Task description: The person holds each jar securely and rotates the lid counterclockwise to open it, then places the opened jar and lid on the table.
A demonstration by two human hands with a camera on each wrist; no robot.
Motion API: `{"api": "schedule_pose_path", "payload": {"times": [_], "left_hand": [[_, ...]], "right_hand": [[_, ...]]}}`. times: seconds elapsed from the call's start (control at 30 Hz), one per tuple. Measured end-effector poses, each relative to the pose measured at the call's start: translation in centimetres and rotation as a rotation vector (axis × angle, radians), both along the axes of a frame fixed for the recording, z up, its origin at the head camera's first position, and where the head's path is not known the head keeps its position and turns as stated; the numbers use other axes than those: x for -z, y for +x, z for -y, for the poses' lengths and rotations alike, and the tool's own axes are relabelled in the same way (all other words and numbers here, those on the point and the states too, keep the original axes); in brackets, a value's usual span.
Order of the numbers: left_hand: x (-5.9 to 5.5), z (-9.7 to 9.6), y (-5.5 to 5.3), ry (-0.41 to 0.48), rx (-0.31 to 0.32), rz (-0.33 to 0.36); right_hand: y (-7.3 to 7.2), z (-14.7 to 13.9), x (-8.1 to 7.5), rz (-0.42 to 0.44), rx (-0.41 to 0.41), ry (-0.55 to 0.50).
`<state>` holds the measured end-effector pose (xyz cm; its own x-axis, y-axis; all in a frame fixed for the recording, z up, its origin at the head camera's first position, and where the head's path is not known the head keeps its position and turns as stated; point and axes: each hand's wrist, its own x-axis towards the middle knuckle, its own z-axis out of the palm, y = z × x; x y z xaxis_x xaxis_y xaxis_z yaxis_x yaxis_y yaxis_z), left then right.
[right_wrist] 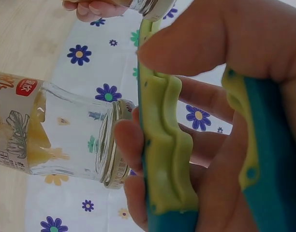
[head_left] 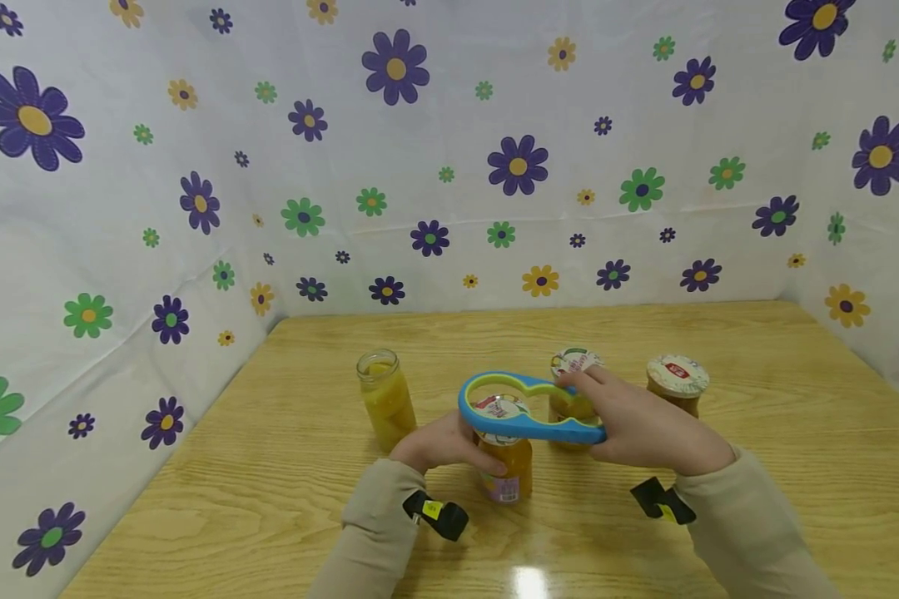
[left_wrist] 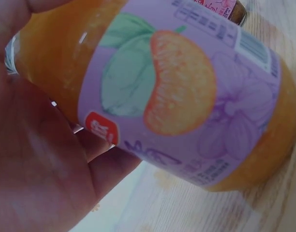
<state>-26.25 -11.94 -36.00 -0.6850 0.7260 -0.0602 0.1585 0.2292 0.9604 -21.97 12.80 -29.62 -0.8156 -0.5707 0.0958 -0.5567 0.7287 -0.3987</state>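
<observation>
My left hand (head_left: 445,441) grips a glass jar (head_left: 517,466) of orange fruit by its side, the jar upright on the table. In the left wrist view its purple label (left_wrist: 182,87) carries a mandarin picture. A blue and lime-green jar opener (head_left: 539,428) is held by my right hand (head_left: 637,420), whose thumb and fingers curl around its handles (right_wrist: 165,145). The opener's loop lies at the patterned lid (head_left: 500,406), which shows through it from above. Whether the loop touches the lid I cannot tell.
Left of my hands stands a lidless jar (head_left: 389,408) of yellow fruit. Behind the opener is a jar with a patterned lid (head_left: 575,360), and another lidded jar (head_left: 677,376) stands beyond my right hand. A flowered cloth (head_left: 449,125) hangs behind the wooden table (head_left: 270,499).
</observation>
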Motion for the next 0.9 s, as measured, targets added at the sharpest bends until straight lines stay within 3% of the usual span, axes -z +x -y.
{"api": "schedule_pose_path", "payload": {"times": [0.17, 0.4, 0.9], "left_hand": [[-0.10, 0.04, 0.07, -0.003, 0.007, -0.010], [-0.06, 0.02, -0.02, 0.035, 0.016, -0.017], [-0.14, 0.01, 0.14, 0.000, -0.040, 0.034]], "right_hand": [[-0.07, 0.07, -0.04, 0.048, 0.027, 0.021], [0.05, 0.01, 0.02, 0.049, -0.001, 0.035], [0.12, -0.50, -0.08, 0.049, -0.017, 0.060]]}}
